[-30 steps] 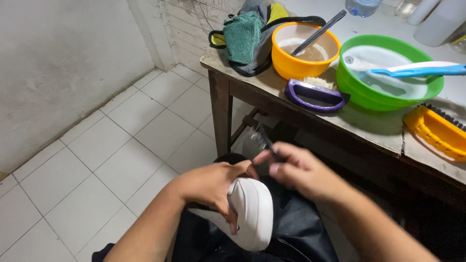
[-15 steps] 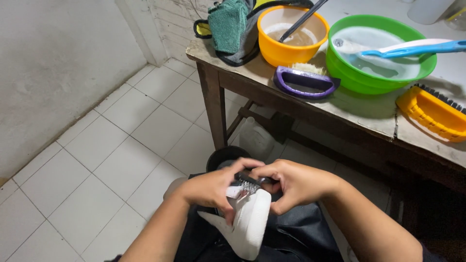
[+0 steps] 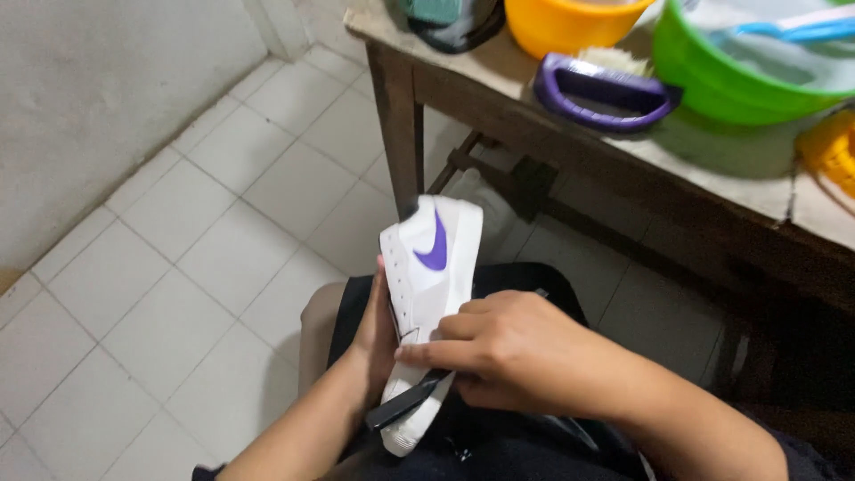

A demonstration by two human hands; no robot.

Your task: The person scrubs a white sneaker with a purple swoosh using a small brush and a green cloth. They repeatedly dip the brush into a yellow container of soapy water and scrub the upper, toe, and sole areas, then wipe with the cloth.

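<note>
Smooth white shoe [image 3: 434, 294] with purple curved mark, between both hands

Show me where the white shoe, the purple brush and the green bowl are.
white shoe [image 3: 436, 267], head view, on its side panel.
purple brush [image 3: 598, 89], head view, on its handle.
green bowl [image 3: 739, 85], head view, on its outer wall.

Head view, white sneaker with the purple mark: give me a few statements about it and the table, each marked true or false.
1. Both hands hold the white sneaker with a purple side mark. True.
2. The sneaker rests on the wooden table. False: it is over the person's lap.
3. The purple-handled scrub brush lies on the table. True.
4. The green plastic basin stands on the tiled floor. False: it is on the table.
</note>
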